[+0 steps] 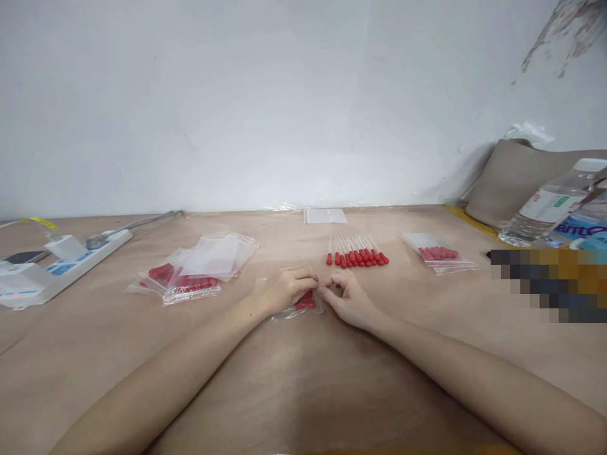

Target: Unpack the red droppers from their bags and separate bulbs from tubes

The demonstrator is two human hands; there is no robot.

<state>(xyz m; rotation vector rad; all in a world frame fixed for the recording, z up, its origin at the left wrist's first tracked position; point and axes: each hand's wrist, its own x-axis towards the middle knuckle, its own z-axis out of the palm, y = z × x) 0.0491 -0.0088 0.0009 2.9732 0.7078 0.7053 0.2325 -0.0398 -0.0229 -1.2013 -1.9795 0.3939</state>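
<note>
My left hand [286, 288] lies on a small clear zip bag [298, 306] with red-bulbed droppers inside, fingers curled over its top edge. My right hand [348, 296] pinches the same bag's right end, fingertips pressed together. Both hands meet at the bag in the middle of the table. A loose row of red-bulbed droppers [356, 253] lies just behind the hands. A pile of filled bags [192, 268] sits to the left. One more filled bag [439, 254] lies to the right.
An empty clear bag [325, 216] lies by the wall. A white power strip [66, 265] with plugs sits at far left. At right are a tan cushion [512, 180] and a tilted water bottle [550, 205].
</note>
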